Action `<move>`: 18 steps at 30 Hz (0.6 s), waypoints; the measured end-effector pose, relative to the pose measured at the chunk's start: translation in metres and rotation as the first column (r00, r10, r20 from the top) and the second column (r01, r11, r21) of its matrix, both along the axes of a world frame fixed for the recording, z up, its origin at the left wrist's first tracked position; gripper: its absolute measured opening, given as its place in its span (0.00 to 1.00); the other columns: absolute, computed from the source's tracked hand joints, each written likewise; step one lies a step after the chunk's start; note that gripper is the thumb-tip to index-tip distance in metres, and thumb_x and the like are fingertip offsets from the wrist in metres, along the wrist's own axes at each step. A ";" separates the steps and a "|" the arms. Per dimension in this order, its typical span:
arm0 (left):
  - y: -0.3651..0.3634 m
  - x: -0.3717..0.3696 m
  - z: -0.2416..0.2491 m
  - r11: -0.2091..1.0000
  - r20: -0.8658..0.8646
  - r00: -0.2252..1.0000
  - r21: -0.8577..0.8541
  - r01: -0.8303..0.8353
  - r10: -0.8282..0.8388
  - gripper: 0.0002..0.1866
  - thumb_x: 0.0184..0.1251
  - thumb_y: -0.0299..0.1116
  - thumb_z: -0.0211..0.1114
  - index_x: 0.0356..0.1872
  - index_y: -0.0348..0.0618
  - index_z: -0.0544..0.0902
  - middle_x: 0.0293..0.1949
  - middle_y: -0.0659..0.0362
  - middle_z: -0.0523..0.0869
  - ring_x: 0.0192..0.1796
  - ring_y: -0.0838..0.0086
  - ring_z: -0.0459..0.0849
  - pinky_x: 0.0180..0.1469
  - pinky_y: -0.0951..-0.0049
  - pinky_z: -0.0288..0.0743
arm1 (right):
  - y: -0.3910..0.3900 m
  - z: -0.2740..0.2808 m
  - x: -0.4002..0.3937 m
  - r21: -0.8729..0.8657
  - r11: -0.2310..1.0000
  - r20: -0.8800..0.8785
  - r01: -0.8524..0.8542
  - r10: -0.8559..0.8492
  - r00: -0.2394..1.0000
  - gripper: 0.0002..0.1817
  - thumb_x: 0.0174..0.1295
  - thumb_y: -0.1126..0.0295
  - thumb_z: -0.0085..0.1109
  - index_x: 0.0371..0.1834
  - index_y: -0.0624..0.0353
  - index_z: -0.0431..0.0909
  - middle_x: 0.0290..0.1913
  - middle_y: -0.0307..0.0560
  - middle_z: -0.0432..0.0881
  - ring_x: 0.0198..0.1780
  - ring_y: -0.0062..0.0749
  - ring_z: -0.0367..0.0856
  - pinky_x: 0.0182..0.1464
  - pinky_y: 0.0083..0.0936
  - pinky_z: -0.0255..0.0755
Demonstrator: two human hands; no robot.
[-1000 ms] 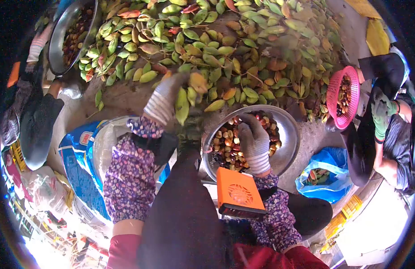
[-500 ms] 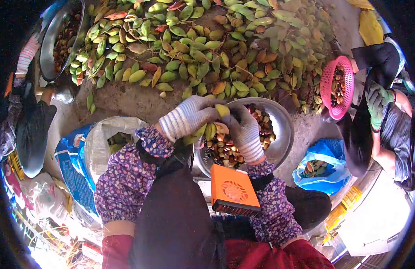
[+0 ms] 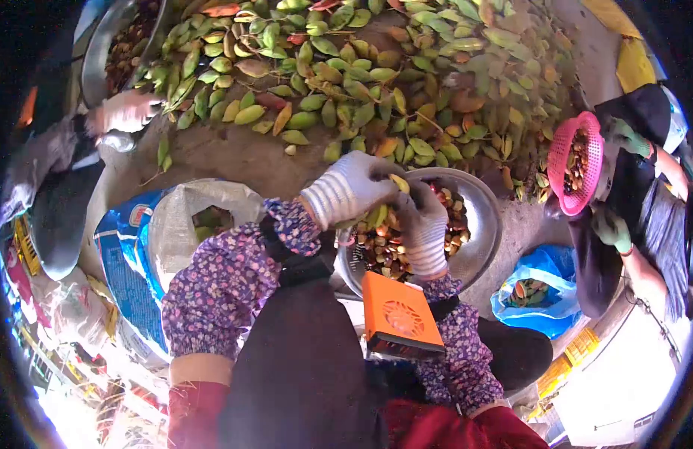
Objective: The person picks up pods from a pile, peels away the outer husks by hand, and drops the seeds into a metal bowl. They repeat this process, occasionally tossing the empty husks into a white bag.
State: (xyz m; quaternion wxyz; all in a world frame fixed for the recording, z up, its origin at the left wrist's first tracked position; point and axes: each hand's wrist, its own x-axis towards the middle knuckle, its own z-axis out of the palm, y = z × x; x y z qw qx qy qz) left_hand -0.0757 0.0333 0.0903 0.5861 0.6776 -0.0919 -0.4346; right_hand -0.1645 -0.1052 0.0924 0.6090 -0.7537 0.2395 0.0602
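My left hand (image 3: 352, 185), in a grey and white striped glove, is closed with its fingertips on a small yellow-green pod (image 3: 398, 182). My right hand (image 3: 423, 224), gloved the same way, pinches at the pod from the other side. More green pods (image 3: 378, 215) show just below my left hand. Both hands are over a metal bowl (image 3: 484, 224) of brown and pale nuts (image 3: 456, 217). An orange box with a fan grille (image 3: 401, 313) is near my right wrist.
A pile of green pods (image 3: 346, 82) covers the ground ahead. An open sack (image 3: 174, 232) stands left, a blue bag (image 3: 545, 318) right. One person's hand (image 3: 126, 114) is at the upper left; another person's gloved hands (image 3: 612, 228) are near a pink basket (image 3: 556, 161).
The view has shifted, and both my hands stay together at the pod. At the left, a person's hand has reached toward the pile. The person at the right has parted their hands, one now at the pink basket.
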 end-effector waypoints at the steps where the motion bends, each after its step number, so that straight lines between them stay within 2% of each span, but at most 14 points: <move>1: 0.000 0.002 0.009 0.997 0.012 0.999 0.063 0.041 -0.042 0.16 0.56 0.36 0.61 0.42 0.36 0.82 0.31 0.53 0.85 0.35 0.77 0.81 0.41 0.74 0.74 | -0.003 0.005 0.000 -0.054 0.998 -0.024 -0.037 0.036 0.999 0.15 0.61 0.66 0.56 0.44 0.68 0.76 0.31 0.46 0.81 0.33 0.23 0.74 0.37 0.21 0.70; 2: -0.004 -0.002 0.000 0.991 0.069 0.995 0.122 0.061 -0.069 0.17 0.54 0.38 0.61 0.41 0.38 0.82 0.31 0.50 0.85 0.35 0.69 0.83 0.41 0.71 0.75 | -0.004 0.011 0.001 -0.108 0.991 -0.051 -0.075 0.070 0.996 0.14 0.63 0.66 0.55 0.43 0.68 0.76 0.32 0.46 0.81 0.33 0.23 0.75 0.37 0.21 0.70; 4: -0.007 -0.002 0.008 0.964 0.341 0.920 0.241 0.111 -0.192 0.17 0.53 0.39 0.60 0.42 0.40 0.82 0.31 0.46 0.84 0.35 0.59 0.84 0.40 0.67 0.76 | -0.003 -0.001 -0.003 -0.138 0.989 -0.078 -0.045 0.035 0.996 0.12 0.65 0.68 0.51 0.42 0.67 0.76 0.32 0.44 0.81 0.33 0.23 0.75 0.38 0.21 0.70; 6: -0.010 -0.003 0.007 0.960 0.351 0.911 0.246 0.135 -0.218 0.17 0.52 0.38 0.59 0.42 0.41 0.82 0.31 0.45 0.83 0.35 0.56 0.83 0.40 0.65 0.76 | -0.003 -0.012 -0.008 0.156 0.959 -0.143 0.236 -0.215 0.966 0.12 0.66 0.68 0.50 0.41 0.67 0.76 0.32 0.42 0.80 0.33 0.22 0.74 0.38 0.21 0.70; 7: -0.011 -0.003 0.007 0.955 0.360 0.901 0.249 0.158 -0.243 0.17 0.52 0.37 0.58 0.42 0.42 0.82 0.31 0.43 0.82 0.35 0.53 0.82 0.39 0.63 0.76 | 0.003 -0.010 -0.008 0.407 0.846 -0.104 0.346 -0.333 0.937 0.11 0.65 0.68 0.51 0.42 0.67 0.76 0.32 0.42 0.80 0.33 0.23 0.75 0.37 0.21 0.70; 8: -0.010 -0.003 0.007 0.956 0.361 0.901 0.249 0.156 -0.242 0.17 0.52 0.37 0.58 0.42 0.42 0.82 0.31 0.43 0.82 0.35 0.53 0.82 0.39 0.63 0.76 | -0.001 -0.005 -0.005 0.407 0.846 -0.104 0.344 -0.332 0.938 0.11 0.65 0.68 0.51 0.42 0.67 0.76 0.32 0.42 0.80 0.33 0.23 0.75 0.37 0.21 0.70; 9: -0.008 -0.004 0.011 0.943 0.381 0.879 0.273 0.189 -0.286 0.18 0.52 0.36 0.57 0.45 0.42 0.80 0.31 0.44 0.82 0.35 0.53 0.82 0.39 0.62 0.76 | -0.005 0.004 0.000 0.234 0.957 -0.169 0.171 -0.133 0.977 0.11 0.65 0.70 0.51 0.43 0.67 0.76 0.33 0.42 0.80 0.33 0.23 0.75 0.36 0.21 0.70; 10: -0.006 -0.003 0.015 0.928 0.398 0.855 0.298 0.221 -0.332 0.19 0.53 0.35 0.56 0.48 0.43 0.79 0.30 0.44 0.82 0.35 0.53 0.82 0.39 0.61 0.77 | -0.007 0.008 0.003 0.071 0.997 -0.267 -0.038 0.056 0.962 0.11 0.64 0.71 0.51 0.44 0.67 0.75 0.34 0.43 0.80 0.33 0.23 0.75 0.36 0.21 0.70; 11: -0.005 -0.002 0.020 0.927 0.396 0.855 0.303 0.223 -0.335 0.19 0.53 0.35 0.56 0.48 0.43 0.79 0.30 0.44 0.82 0.35 0.53 0.82 0.39 0.61 0.77 | -0.007 0.002 0.001 0.001 0.997 -0.195 -0.082 0.080 0.978 0.11 0.63 0.72 0.51 0.45 0.67 0.75 0.33 0.43 0.81 0.33 0.22 0.75 0.35 0.20 0.70; 13: -0.006 0.002 0.032 0.896 0.273 0.874 0.314 0.314 -0.402 0.22 0.53 0.33 0.55 0.52 0.45 0.76 0.28 0.44 0.82 0.34 0.52 0.82 0.38 0.59 0.77 | -0.009 -0.008 -0.003 -0.012 0.997 -0.177 -0.074 0.071 0.982 0.12 0.64 0.72 0.51 0.46 0.67 0.75 0.34 0.44 0.81 0.33 0.21 0.75 0.35 0.20 0.70; 14: -0.006 0.002 0.028 0.895 0.271 0.876 0.319 0.311 -0.400 0.22 0.53 0.33 0.55 0.52 0.45 0.76 0.28 0.44 0.82 0.34 0.52 0.82 0.38 0.59 0.77 | -0.011 -0.013 -0.006 -0.030 0.997 -0.160 -0.070 0.064 0.985 0.12 0.64 0.72 0.50 0.46 0.68 0.74 0.34 0.44 0.81 0.33 0.21 0.75 0.35 0.20 0.70; 16: -0.006 0.003 0.024 0.879 0.464 0.750 0.309 0.362 -0.472 0.23 0.53 0.33 0.54 0.54 0.46 0.74 0.27 0.46 0.81 0.33 0.52 0.82 0.36 0.58 0.77 | -0.014 -0.023 -0.015 0.042 0.998 -0.183 -0.049 0.056 0.981 0.13 0.65 0.70 0.48 0.46 0.68 0.74 0.34 0.47 0.81 0.33 0.22 0.75 0.36 0.21 0.71; 18: -0.002 0.004 0.029 0.864 0.455 0.736 0.322 0.388 -0.501 0.23 0.53 0.33 0.55 0.54 0.45 0.74 0.29 0.46 0.81 0.33 0.53 0.82 0.36 0.58 0.77 | -0.012 -0.031 -0.020 0.261 0.965 -0.174 0.033 0.014 0.985 0.14 0.66 0.68 0.45 0.46 0.69 0.74 0.32 0.48 0.81 0.32 0.23 0.75 0.34 0.22 0.71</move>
